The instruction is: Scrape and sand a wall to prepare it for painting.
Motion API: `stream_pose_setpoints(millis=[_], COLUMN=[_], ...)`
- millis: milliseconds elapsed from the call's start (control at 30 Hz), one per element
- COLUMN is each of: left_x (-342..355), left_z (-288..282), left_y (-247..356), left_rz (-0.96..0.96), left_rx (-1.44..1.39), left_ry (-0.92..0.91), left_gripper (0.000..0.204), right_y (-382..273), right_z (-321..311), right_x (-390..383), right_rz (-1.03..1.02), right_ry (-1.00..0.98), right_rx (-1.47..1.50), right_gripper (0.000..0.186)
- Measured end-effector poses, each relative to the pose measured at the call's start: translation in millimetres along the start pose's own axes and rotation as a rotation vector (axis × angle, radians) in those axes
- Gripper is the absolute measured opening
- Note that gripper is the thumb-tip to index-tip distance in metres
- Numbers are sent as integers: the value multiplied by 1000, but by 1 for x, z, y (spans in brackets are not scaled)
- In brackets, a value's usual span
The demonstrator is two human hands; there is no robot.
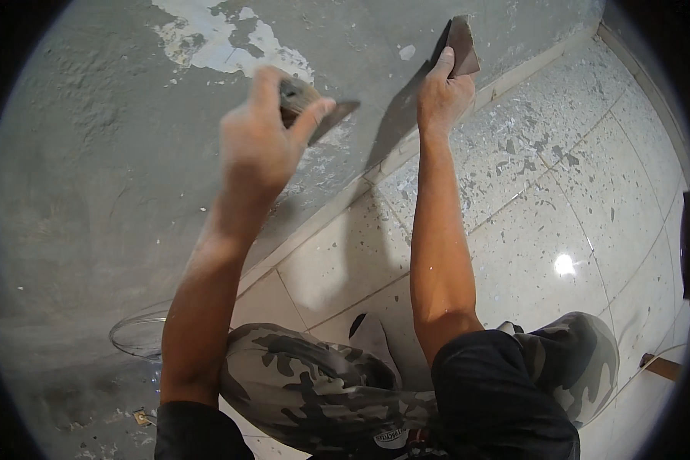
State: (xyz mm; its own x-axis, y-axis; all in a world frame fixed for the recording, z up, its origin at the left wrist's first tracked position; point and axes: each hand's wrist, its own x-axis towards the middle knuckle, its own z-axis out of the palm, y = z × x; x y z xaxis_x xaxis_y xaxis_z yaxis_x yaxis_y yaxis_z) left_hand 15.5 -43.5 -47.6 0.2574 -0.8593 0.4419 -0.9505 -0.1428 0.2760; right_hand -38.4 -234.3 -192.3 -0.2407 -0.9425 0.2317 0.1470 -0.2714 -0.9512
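My left hand point(257, 146), slightly blurred, is closed around the handle of a putty knife point(335, 123). Its blade points right and lies close to the grey wall point(130, 184); whether it touches, I cannot tell. Above it, paint has come off the wall in a ragged white patch point(226, 50). Farther right, my right hand point(443, 103) grips a flat, brown rectangular piece point(463, 50), with the thumb on its near side. That piece is held near the wall, just above the baseboard, and its exact kind is unclear.
Grey paint flakes point(544, 149) litter the white tiled floor point(513, 261). A pale baseboard point(375, 175) runs diagonally along the wall's foot. Thin wire loops point(122, 330) hang by my left forearm, above a small wall fitting point(140, 418). A brown wooden piece point(661, 366) lies at right.
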Motion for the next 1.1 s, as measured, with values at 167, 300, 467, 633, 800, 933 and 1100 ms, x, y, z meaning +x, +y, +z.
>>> stream_pose_setpoints(millis=[167,300,467,633,800,933,1100], left_x=[-11,-8,23,22,25,19,35], left_z=[30,30,-1,-21,-27,-30,-57], left_y=[-5,-4,29,41,45,38,50], left_rz=[125,203,359,269,275,252,267], left_rx=[339,452,245,438,272,370,191], left_ry=[17,28,312,419,447,396,542], left_gripper=[42,41,34,36,41,41,34], right_y=[9,37,56,-34,52,1,-27], right_z=[2,2,-2,25,-2,16,27], right_x=[-2,-25,-77,-140,-144,-134,-135], right_rz=[-43,-4,166,-195,306,101,-153], right_ry=[42,157,-29,-296,-125,-140,-199], right_rx=[-35,-106,-19,222,-5,142,222], right_gripper=[39,44,44,68,61,53,59])
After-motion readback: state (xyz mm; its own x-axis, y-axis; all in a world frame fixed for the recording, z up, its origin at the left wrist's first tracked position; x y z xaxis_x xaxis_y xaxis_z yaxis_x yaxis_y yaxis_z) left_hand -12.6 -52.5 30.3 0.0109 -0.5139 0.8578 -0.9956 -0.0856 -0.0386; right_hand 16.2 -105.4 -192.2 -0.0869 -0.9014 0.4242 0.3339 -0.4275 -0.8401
